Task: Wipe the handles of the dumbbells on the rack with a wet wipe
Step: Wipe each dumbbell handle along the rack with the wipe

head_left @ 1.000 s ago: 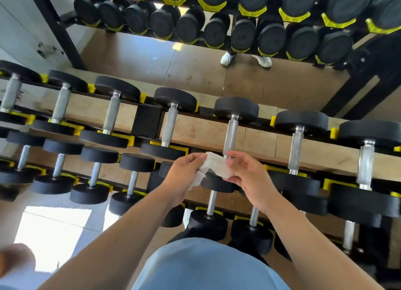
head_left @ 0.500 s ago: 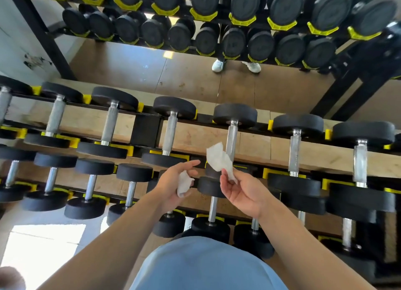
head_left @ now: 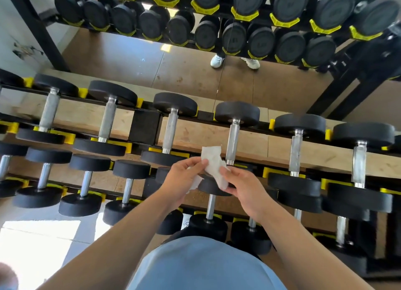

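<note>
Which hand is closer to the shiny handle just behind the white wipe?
The right hand. It sits just below the near end of that dumbbell handle, pinching the wet wipe. The left hand also pinches the wipe, but farther left of the handle.

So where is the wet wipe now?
The wet wipe is pinched between both hands, left hand and right hand, near the middle dumbbell handle.
</note>
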{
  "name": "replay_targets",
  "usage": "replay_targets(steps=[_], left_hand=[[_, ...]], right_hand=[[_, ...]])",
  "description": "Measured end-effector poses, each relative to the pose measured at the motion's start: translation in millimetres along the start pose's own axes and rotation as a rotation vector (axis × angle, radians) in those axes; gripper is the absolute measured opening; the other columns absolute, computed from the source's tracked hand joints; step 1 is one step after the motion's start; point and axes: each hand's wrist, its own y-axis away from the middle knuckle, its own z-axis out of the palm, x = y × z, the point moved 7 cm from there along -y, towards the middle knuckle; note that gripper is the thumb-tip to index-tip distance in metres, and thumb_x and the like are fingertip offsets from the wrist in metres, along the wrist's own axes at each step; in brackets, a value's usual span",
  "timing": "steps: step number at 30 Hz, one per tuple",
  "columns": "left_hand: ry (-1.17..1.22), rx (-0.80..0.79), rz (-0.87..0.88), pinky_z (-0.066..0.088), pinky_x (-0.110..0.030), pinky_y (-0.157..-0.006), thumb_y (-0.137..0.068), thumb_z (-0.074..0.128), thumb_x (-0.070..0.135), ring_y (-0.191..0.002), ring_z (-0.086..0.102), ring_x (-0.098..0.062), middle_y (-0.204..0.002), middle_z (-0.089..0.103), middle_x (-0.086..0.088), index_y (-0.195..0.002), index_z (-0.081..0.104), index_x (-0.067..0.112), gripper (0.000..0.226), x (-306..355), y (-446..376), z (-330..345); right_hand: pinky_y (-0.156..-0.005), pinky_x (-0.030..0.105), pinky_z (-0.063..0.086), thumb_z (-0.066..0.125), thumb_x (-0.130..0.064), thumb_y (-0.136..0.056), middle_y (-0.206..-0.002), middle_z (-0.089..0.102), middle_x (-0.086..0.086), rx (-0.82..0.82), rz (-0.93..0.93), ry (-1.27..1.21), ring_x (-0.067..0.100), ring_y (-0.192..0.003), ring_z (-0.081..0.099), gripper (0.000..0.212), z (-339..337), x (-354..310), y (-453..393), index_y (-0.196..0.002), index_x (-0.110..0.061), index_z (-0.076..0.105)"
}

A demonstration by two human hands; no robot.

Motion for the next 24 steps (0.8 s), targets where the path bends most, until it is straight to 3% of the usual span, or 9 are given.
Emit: replay_targets(steps=[3, 8, 14, 17, 19, 24], left_hand=[[-0.075, 0.067, 0.031, 0.048, -0.032, -0.084, -0.098, 0.062, 0.034, -0.092, 0.066, -0.012, -0.099, 0.075, 0.001, -0.106, 0.076, 0.022, 0.02, 1.1, -2.8, -4.1], [-0.139, 0.178, 0.053, 0.051, -0.038, -0.092, -0.099, 0.061, 0.034, -0.098, 0.066, -0.021, -0.096, 0.075, 0.005, -0.102, 0.076, 0.028, 0.016, -2.5, -9.4, -13.1], [-0.132, 0.244, -0.05, 0.037, -0.032, -0.081, -0.095, 0.063, 0.036, -0.104, 0.056, -0.003, -0.105, 0.073, 0.014, -0.104, 0.074, 0.026, 0.017, -9.5, -10.6, -16.5], [-0.119, 0.078, -0.105, 0.037, -0.035, -0.086, -0.093, 0.059, 0.056, -0.104, 0.059, -0.006, -0.098, 0.076, 0.012, -0.101, 0.077, 0.026, 0.036, -11.9, -8.2, 3.1], [-0.122, -0.002, -0.12, 0.042, -0.033, -0.086, -0.088, 0.065, 0.058, -0.103, 0.063, -0.01, -0.097, 0.076, 0.011, -0.098, 0.078, 0.028, 0.034, -11.9, -7.5, 16.3], [-0.132, 0.088, -0.096, 0.046, -0.021, -0.063, -0.094, 0.067, 0.039, -0.074, 0.066, -0.009, -0.086, 0.076, 0.003, -0.095, 0.077, 0.026, 0.017, -10.8, -12.0, 24.3]], right_hand=[[-0.106, 0.04, 0.048, 0.063, -0.046, -0.091, -0.109, 0.075, -0.006, 0.084, -0.111, 0.081, 0.016, -0.111, 0.066, 0.026, -2.1, -8.8, -1.0, -0.108, -0.03, 0.075], [-0.087, 0.03, 0.055, 0.072, -0.031, -0.09, -0.095, 0.077, -0.007, 0.24, -0.196, 0.08, 0.015, -0.097, 0.069, 0.015, -5.8, -13.9, -2.6, -0.103, -0.022, 0.075], [-0.077, 0.029, 0.056, 0.08, -0.023, -0.084, -0.087, 0.076, -0.008, 0.331, -0.253, 0.119, 0.011, -0.086, 0.07, 0.014, -11.3, -19.2, -4.3, -0.091, -0.017, 0.07], [-0.08, 0.037, 0.06, 0.084, -0.021, -0.079, -0.087, 0.076, -0.006, 0.334, -0.277, 0.168, 0.013, -0.085, 0.072, 0.02, -12.2, -22.0, -3.3, -0.091, -0.016, 0.069], [-0.081, 0.041, 0.061, 0.087, -0.024, -0.073, -0.09, 0.076, -0.003, 0.314, -0.276, 0.166, 0.017, -0.088, 0.073, 0.028, -12.7, -22.9, -2.0, -0.093, -0.016, 0.069], [-0.076, 0.035, 0.062, 0.088, -0.016, -0.073, -0.093, 0.075, -0.003, 0.281, -0.264, 0.177, 0.016, -0.086, 0.072, 0.033, -24.6, -24.3, 4.0, -0.101, -0.018, 0.07]])
